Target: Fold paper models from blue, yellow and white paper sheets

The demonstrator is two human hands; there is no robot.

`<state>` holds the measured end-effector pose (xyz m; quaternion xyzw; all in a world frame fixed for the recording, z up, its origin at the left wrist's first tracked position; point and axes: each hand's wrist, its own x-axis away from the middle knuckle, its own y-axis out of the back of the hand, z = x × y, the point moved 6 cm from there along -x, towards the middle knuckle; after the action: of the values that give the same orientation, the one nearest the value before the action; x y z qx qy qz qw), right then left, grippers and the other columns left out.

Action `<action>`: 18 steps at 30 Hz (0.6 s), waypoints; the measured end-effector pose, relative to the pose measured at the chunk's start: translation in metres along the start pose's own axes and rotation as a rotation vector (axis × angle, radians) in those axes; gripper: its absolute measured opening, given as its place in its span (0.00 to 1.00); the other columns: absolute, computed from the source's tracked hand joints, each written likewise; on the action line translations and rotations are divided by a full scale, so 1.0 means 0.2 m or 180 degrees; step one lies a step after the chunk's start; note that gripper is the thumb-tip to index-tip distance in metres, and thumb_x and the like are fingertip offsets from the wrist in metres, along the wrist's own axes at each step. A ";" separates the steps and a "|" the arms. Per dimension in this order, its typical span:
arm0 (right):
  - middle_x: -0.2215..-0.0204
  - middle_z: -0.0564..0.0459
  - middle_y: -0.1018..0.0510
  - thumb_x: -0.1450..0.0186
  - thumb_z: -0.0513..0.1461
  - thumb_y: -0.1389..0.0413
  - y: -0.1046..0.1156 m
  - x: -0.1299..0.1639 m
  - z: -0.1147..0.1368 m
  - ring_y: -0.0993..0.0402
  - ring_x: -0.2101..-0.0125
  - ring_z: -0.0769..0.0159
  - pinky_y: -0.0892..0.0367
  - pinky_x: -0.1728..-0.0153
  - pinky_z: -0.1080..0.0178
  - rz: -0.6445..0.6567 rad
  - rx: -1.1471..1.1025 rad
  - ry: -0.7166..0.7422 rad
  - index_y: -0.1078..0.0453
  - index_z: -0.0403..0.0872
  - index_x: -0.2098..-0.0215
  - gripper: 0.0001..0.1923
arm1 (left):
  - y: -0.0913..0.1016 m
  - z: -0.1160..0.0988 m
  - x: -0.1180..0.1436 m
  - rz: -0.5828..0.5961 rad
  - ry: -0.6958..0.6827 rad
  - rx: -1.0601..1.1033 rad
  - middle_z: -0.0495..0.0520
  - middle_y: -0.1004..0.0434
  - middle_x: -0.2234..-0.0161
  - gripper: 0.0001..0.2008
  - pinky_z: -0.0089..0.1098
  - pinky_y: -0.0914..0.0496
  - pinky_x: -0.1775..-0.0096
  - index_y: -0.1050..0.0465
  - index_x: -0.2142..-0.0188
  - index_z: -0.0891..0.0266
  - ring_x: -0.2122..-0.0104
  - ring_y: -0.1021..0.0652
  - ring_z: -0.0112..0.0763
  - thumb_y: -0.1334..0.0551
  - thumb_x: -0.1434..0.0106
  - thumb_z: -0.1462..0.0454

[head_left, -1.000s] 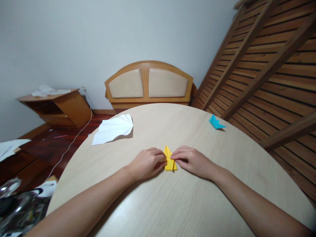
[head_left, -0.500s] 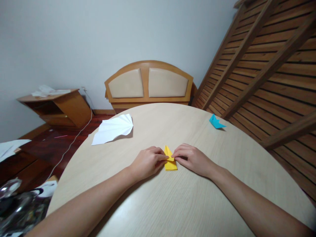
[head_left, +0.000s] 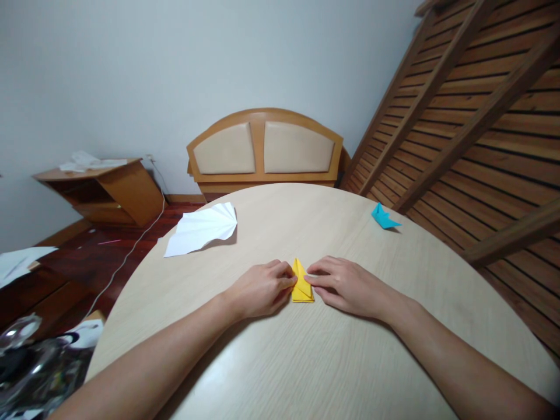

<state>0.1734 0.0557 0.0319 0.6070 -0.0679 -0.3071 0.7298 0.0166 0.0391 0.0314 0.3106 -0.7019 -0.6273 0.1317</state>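
A small folded yellow paper [head_left: 301, 287] lies flat near the middle of the round pale wooden table [head_left: 306, 361], its pointed tip facing away from me. My left hand [head_left: 261, 289] pinches its left edge with curled fingers. My right hand [head_left: 347, 287] rests on the table at the paper's right side, its fingertips pressing on the right edge. Both forearms lie across the table toward me.
A pleated white paper [head_left: 202, 229] lies at the table's far left edge. A small blue folded paper boat [head_left: 384, 216] sits at the far right. Beyond the table stand a wooden headboard [head_left: 264, 153], a slatted wooden frame [head_left: 472, 105] and a low cabinet [head_left: 102, 189].
My right fingers have stretched out flatter along the yellow paper's right edge. My left hand has kept its pinch on the left side. The paper has stayed in place.
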 end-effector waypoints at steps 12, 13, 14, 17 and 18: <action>0.65 0.51 0.18 0.31 0.36 0.44 -0.04 -0.04 -0.05 0.24 0.62 0.60 0.33 0.57 0.57 -0.0498 -0.0364 -0.0419 0.24 0.48 0.62 0.06 | -0.04 0.07 -0.03 -0.0388 0.0609 0.0214 0.54 0.21 0.64 0.10 0.32 0.30 0.61 0.23 0.61 0.61 0.62 0.24 0.35 0.42 0.29 0.61; 0.66 0.51 0.19 0.32 0.35 0.43 -0.04 -0.04 -0.05 0.24 0.63 0.61 0.33 0.58 0.57 -0.0553 -0.0420 -0.0539 0.25 0.47 0.63 0.05 | -0.05 0.08 -0.03 -0.0392 0.0674 0.0251 0.54 0.22 0.66 0.10 0.31 0.31 0.62 0.23 0.63 0.61 0.63 0.24 0.34 0.42 0.29 0.61; 0.67 0.52 0.19 0.33 0.35 0.43 -0.04 -0.04 -0.05 0.24 0.65 0.62 0.32 0.59 0.58 -0.0605 -0.0488 -0.0655 0.25 0.47 0.64 0.05 | -0.05 0.09 -0.03 -0.0411 0.0751 0.0292 0.53 0.22 0.67 0.10 0.31 0.31 0.63 0.23 0.64 0.61 0.65 0.24 0.34 0.42 0.29 0.62; 0.69 0.53 0.19 0.34 0.35 0.43 -0.05 -0.05 -0.06 0.24 0.67 0.63 0.32 0.62 0.60 -0.0701 -0.0764 -0.0941 0.26 0.48 0.67 0.05 | -0.06 0.11 -0.03 -0.0504 0.0977 0.0443 0.53 0.21 0.68 0.10 0.31 0.32 0.64 0.23 0.63 0.61 0.66 0.24 0.33 0.42 0.30 0.62; 0.69 0.53 0.19 0.34 0.35 0.44 -0.06 -0.05 -0.07 0.23 0.67 0.63 0.31 0.62 0.60 -0.0714 -0.0897 -0.1013 0.26 0.48 0.67 0.05 | -0.07 0.11 -0.03 -0.0535 0.1040 0.0496 0.53 0.20 0.67 0.09 0.31 0.32 0.64 0.22 0.62 0.61 0.66 0.24 0.34 0.42 0.30 0.62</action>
<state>0.1681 0.0709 0.0199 0.4468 -0.0707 -0.4845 0.7487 0.0122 0.0598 0.0160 0.4750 -0.6893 -0.5211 0.1666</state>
